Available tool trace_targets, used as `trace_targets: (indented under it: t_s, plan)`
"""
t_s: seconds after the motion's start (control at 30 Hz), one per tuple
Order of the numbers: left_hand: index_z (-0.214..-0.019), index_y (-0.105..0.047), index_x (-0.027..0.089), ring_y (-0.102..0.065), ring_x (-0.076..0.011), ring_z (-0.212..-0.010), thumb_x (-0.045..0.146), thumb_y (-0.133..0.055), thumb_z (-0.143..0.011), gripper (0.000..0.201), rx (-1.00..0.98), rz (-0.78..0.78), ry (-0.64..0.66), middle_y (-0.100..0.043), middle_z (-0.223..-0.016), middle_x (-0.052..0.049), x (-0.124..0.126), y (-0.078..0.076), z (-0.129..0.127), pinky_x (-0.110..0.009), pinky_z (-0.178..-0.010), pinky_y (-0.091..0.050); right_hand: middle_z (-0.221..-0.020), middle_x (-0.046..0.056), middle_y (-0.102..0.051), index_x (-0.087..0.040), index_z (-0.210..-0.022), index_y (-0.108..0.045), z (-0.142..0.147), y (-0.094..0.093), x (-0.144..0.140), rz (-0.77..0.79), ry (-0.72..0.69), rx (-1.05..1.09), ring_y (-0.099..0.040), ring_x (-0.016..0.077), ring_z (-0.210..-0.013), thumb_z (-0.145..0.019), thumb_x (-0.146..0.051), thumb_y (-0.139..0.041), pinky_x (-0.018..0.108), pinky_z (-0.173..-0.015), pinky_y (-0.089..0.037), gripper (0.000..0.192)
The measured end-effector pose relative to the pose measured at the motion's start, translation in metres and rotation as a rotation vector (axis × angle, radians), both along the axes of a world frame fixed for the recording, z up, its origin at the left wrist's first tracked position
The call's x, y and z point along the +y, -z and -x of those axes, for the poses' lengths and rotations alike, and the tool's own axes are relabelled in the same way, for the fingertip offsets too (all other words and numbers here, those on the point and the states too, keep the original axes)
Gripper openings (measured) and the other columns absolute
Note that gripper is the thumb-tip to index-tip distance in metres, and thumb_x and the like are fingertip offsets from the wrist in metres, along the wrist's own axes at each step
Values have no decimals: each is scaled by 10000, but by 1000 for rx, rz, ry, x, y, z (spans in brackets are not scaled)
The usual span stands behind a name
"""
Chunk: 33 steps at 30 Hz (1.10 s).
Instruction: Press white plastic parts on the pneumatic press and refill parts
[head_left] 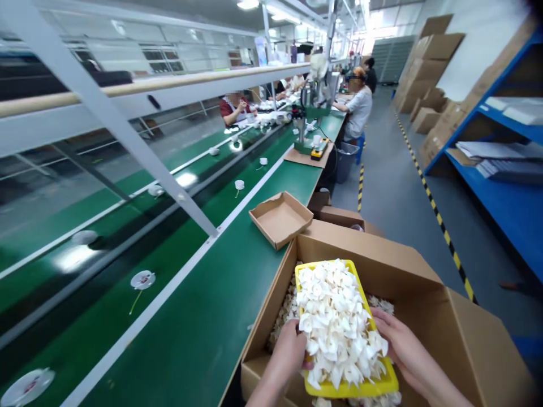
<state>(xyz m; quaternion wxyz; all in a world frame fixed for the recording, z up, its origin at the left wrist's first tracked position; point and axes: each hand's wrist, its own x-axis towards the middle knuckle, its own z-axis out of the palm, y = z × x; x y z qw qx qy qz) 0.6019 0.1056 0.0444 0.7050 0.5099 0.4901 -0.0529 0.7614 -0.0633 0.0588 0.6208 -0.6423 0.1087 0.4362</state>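
Note:
A yellow plastic tray (363,390) heaped with small white plastic parts (335,322) is held over an open cardboard carton (407,277). My left hand (291,347) grips the tray's left side, its fingers partly hidden under the rim. On the opposite side, my right hand (392,336) is closed round the edge. More of the same white parts lie in the carton below, visible around the tray.
A green workbench (203,316) runs along the left, beside a conveyor carrying round white pieces (143,280). A shallow cardboard box (282,219) sits on the bench edge. Farther off, a seated person (358,107) works near a bench machine (311,113). Blue shelves (500,203) stand right.

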Motion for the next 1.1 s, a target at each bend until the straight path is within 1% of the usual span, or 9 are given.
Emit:
trace_targets:
  t_s: [0.13, 0.27, 0.4, 0.53, 0.6, 0.67, 0.83, 1.0, 1.1]
  plan:
    - [-1047, -544, 168, -566, -126, -694, 320, -541, -853, 246, 7, -31, -49, -584, -952, -42, 19, -24, 24, -292, -574, -514, -935, 73, -705, -195, -970, -609, 4, -21, 36, -54, -150, -8, -661, 257, -860, -619, -327, -712, 343, -745, -508, 388]
    - [-1026, -549, 161, -572, -135, -725, 307, -545, -852, 227, 30, -39, -165, -584, -946, -40, 35, -42, 55, -303, -600, -518, -933, 64, -703, -195, -973, -621, 22, -34, 72, -88, -267, -10, -660, 231, -852, -664, -310, -675, 318, -740, -503, 335]
    - [-1031, -544, 164, -563, -134, -730, 272, -544, -850, 211, 49, -43, -315, -573, -949, -36, 50, -53, 101, -308, -616, -521, -899, 49, -702, -191, -920, -634, 53, -43, 114, -134, -396, -19, -659, 215, -806, -677, -294, -653, 303, -710, -498, 264]
    - [-1030, -523, 166, -541, -118, -688, 222, -519, -857, 182, 101, -54, -492, -556, -917, -23, 63, -56, 152, -304, -617, -521, -819, 32, -690, -164, -877, -630, 91, -39, 165, -149, -540, -9, -646, 180, -745, -720, -225, -608, 274, -671, -491, 169]
    - [-1046, -504, 163, -537, -115, -680, 191, -501, -861, 187, 122, -58, -580, -547, -913, -18, 69, -54, 176, -308, -627, -526, -774, 18, -669, -147, -872, -617, 111, -31, 192, -125, -618, 6, -634, 157, -707, -754, -178, -593, 262, -640, -487, 124]
    - [-1053, -492, 158, -536, -114, -680, 177, -489, -863, 191, 135, -61, -661, -537, -897, -13, 73, -50, 198, -313, -638, -530, -763, 5, -641, -132, -886, -599, 130, -20, 217, -91, -697, 24, -614, 131, -668, -813, -187, -584, 263, -619, -492, 93]
    - [-1015, -504, 158, -518, -105, -653, 181, -492, -865, 152, 172, -62, -830, -520, -852, 2, 83, -31, 240, -303, -625, -526, -869, 18, -616, -124, -972, -580, 172, 2, 268, -26, -889, 28, -597, 112, -697, -900, -310, -536, 278, -635, -517, 204]
    - [-1037, -515, 155, -557, -124, -712, 226, -506, -869, 182, 164, -88, -899, -550, -902, -19, 94, -14, 259, -285, -600, -515, -951, 40, -614, -130, -1043, -568, 197, 12, 302, -8, -1047, -60, -609, 134, -768, -901, -317, -534, 306, -676, -530, 237]
    - [-1057, -511, 161, -538, -107, -632, 245, -500, -874, 202, 219, -81, -881, -546, -825, 1, 100, -3, 263, -257, -534, -487, -976, 47, -617, -131, -1056, -568, 204, 18, 311, -13, -1093, -182, -616, 146, -804, -901, -321, -533, 325, -702, -534, 248]
